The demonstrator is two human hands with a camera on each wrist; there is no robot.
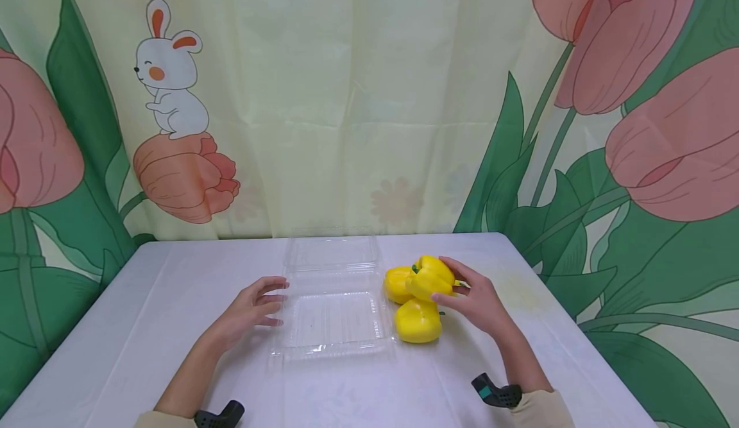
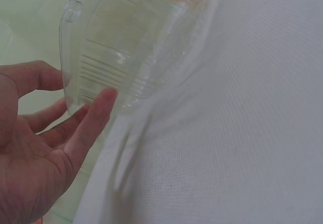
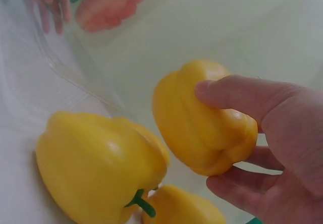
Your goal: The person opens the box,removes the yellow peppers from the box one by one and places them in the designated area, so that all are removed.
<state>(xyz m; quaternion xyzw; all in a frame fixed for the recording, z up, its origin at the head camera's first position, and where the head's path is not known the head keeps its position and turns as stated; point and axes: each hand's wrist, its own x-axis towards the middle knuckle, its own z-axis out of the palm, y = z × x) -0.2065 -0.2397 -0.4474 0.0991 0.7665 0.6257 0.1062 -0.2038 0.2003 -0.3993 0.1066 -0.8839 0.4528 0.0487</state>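
My right hand (image 1: 475,296) holds a yellow bell pepper (image 1: 430,278) up beside two others, thumb on the near side and fingers behind. In the right wrist view, that held pepper (image 3: 199,118) is clear of the pepper (image 3: 98,163) with the green stem. The two peppers on the table are a front one (image 1: 418,321) and a rear one (image 1: 398,285), partly hidden. To their left lies a clear plastic clamshell box (image 1: 335,319), lid opened back. At its left side is my left hand (image 1: 254,306), fingers loosely spread, fingertips right at the box wall (image 2: 101,72).
A white cloth (image 1: 173,299) covers the table. Behind it hangs a curtain (image 1: 346,107) printed with tulips and a rabbit. The box lid (image 1: 331,253) reaches the table's far edge. Each wrist wears a black camera, as on the right wrist (image 1: 496,393).
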